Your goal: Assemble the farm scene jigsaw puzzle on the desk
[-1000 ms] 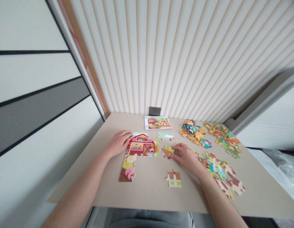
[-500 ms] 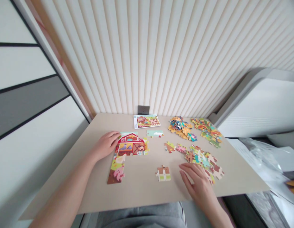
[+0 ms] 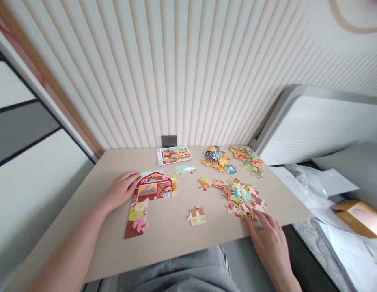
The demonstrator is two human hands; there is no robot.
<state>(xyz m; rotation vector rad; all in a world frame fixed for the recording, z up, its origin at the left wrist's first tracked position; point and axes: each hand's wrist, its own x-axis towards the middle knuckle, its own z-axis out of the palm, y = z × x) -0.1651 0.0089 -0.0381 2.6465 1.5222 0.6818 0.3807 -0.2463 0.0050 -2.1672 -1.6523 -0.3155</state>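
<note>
My left hand [image 3: 120, 189] lies flat with its fingers stretched out, the tips touching the left edge of a joined puzzle section [image 3: 151, 190] that shows a red barn and a pig. My right hand [image 3: 269, 239] rests open at the table's front right edge, fingertips against a pile of loose puzzle pieces [image 3: 243, 196]. A small joined piece with a white fence [image 3: 197, 215] lies between the two hands. A single loose piece [image 3: 204, 183] sits further back.
The beige table [image 3: 164, 239] stands against a ribbed wall. A reference picture card [image 3: 174, 155] and two more heaps of pieces [image 3: 217, 158] [image 3: 249, 159] lie at the back. A small sky piece [image 3: 185, 169] lies near the card. Plastic wrapping and a cardboard box [image 3: 357, 218] lie off to the right.
My right hand left the loose piece near the barn and drew back to the front right edge by the pile. The view swung right. My left hand stayed on the barn section.
</note>
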